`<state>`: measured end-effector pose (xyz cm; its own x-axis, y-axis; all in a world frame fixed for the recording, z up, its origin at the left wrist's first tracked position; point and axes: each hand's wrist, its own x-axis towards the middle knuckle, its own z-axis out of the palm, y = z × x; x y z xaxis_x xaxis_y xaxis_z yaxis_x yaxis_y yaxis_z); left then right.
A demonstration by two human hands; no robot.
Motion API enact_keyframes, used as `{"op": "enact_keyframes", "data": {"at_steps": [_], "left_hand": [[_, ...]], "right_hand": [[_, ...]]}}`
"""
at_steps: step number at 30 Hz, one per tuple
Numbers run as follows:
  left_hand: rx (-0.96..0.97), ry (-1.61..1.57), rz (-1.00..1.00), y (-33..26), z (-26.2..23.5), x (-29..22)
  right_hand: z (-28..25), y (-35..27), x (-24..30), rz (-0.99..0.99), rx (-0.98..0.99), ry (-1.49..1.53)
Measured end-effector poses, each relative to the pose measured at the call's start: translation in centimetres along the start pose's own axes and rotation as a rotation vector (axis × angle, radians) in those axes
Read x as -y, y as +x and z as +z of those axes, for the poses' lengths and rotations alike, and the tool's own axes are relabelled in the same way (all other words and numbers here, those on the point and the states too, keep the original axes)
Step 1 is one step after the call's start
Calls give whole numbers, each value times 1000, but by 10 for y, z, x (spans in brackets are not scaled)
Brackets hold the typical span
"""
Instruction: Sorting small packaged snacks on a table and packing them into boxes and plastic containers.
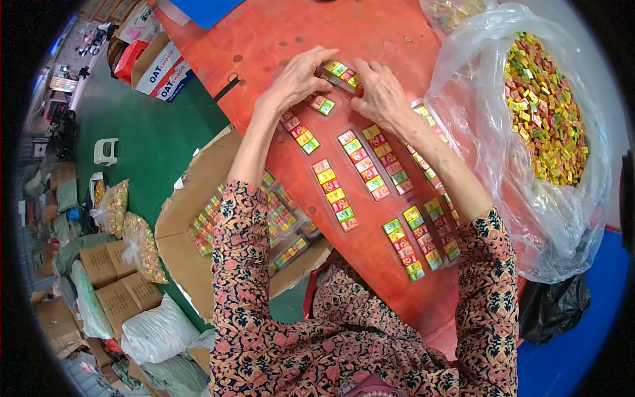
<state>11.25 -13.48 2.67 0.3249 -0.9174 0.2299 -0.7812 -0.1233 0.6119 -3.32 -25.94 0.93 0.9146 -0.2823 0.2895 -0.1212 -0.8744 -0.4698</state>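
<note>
At the far part of the red table (pixel 264 40), my left hand (pixel 297 78) and my right hand (pixel 382 92) grip opposite ends of a clear plastic tray (pixel 339 73) of small wrapped sweets in red, yellow and green. The tray is tilted slightly, and my fingers cover both its ends. Just below it lies a partly hidden tray (pixel 323 105), close to my left fingers. Nearer to me, several filled trays rest flat, among them one tray (pixel 335 195) at the left and another (pixel 364 165) in the middle. My right forearm covers part of the trays on the right.
A big clear bag (pixel 476 126) of loose wrapped sweets (pixel 546 112) stands at the right. Left of the table, an open cardboard box (pixel 175 231) holds several filled trays. Bulging sacks (pixel 159 331), brown cartons (pixel 99 264) and a white stool (pixel 106 151) are on the green floor.
</note>
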Motion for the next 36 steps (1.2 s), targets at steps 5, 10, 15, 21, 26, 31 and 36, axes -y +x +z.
{"op": "enact_keyframes", "data": {"at_steps": [5, 10, 15, 21, 26, 31, 36], "left_hand": [[50, 38, 1, 3, -5, 0], [-112, 123, -47, -19, -36, 13], [-159, 251, -275, -54, -57, 43], [-239, 62, -345, -46, -42, 43], [-256, 2, -315, -46, -41, 49], [-166, -301, -421, -45, -39, 48], [-178, -557, -425, -52, -36, 48]], "right_hand": [[0, 1, -2, -59, -45, -76], [-4, 15, -10, 40, -56, 115], [6, 20, 31, 41, -37, 265], [26, 17, 65, -26, -39, 240], [25, 15, 68, -64, -21, 88], [23, 13, 67, -29, 34, 12], [21, 13, 57, -62, 75, -1]]}}
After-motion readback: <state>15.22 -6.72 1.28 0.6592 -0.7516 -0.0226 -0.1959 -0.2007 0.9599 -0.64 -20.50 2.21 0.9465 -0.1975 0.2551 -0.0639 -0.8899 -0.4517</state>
